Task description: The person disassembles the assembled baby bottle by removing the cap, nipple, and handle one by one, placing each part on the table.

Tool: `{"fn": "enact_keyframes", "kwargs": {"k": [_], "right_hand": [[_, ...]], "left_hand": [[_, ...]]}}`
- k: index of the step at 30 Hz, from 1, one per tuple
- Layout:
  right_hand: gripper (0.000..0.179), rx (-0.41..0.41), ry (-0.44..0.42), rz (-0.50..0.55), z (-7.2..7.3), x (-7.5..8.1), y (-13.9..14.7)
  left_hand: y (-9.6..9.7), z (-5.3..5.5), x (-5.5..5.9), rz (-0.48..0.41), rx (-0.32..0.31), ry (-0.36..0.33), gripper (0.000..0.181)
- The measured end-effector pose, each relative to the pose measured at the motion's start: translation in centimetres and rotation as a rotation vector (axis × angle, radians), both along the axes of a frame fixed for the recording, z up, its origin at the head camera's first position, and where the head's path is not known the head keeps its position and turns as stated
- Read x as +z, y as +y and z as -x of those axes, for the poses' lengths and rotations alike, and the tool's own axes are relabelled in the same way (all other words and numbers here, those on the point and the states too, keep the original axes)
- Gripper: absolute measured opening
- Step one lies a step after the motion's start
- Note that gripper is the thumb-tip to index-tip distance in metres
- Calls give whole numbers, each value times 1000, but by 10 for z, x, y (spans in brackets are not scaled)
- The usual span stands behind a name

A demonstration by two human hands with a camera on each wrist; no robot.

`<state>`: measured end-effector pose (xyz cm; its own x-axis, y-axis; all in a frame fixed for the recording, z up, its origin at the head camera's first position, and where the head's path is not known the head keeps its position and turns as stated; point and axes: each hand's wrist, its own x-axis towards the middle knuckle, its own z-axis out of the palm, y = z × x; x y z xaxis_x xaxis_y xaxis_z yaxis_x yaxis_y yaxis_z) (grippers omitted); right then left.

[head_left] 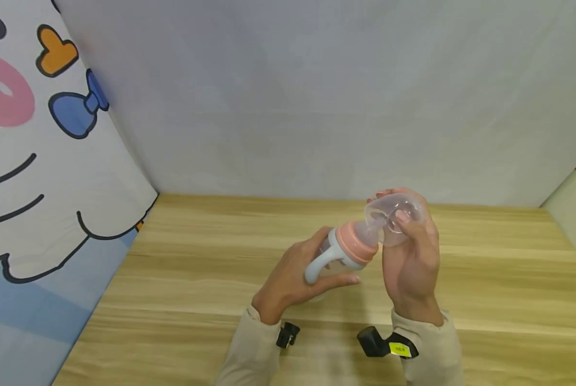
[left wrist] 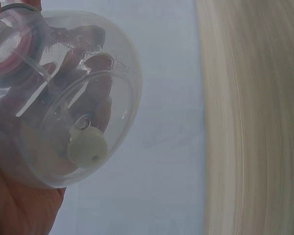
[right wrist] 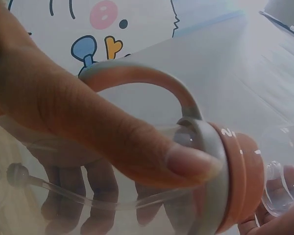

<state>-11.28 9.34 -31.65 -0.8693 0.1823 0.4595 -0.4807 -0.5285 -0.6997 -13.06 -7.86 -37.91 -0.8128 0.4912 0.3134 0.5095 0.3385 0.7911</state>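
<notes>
A clear baby bottle (left wrist: pixel 125 100) with a pink collar (head_left: pixel 355 241) and a pale grey-blue handle (head_left: pixel 322 264) lies tilted in my left hand (head_left: pixel 288 273). My left thumb (right wrist: pixel 193 164) stretches along its side in the right wrist view, while the fingers wrap behind. Inside runs a thin straw (right wrist: pixel 88 198) that ends in a round weight (left wrist: pixel 88 148). With its thumb pressed on the inside, my right hand (head_left: pixel 413 262) holds a clear domed cap (head_left: pixel 386 202) beside the bottle's top. The cap's edge overlaps the translucent teat (head_left: pixel 366 233) in the head view.
Both hands are above a light wood-grain table (head_left: pixel 181 279). A pale grey cloth wall (head_left: pixel 292 123) rises behind it, and a cartoon-printed cloth (head_left: pixel 75 182) hangs along the left. Dark wrist devices (head_left: pixel 374 341) sit by both sleeves.
</notes>
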Motion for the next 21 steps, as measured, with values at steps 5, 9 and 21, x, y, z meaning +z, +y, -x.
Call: {"fn": "enact_keyframes", "kwargs": {"k": [5, 9, 21], "right_hand": [[26, -28, 32, 38, 1, 3, 3], [25, -72, 43, 91, 2, 3, 4], [26, -172, 77, 103, 3, 7, 19]], "left_hand": [[-1, 1, 2, 0, -6, -13, 61], [-2, 0, 1, 3, -1, -13, 60], [-4, 1, 1, -4, -2, -19, 61]]}}
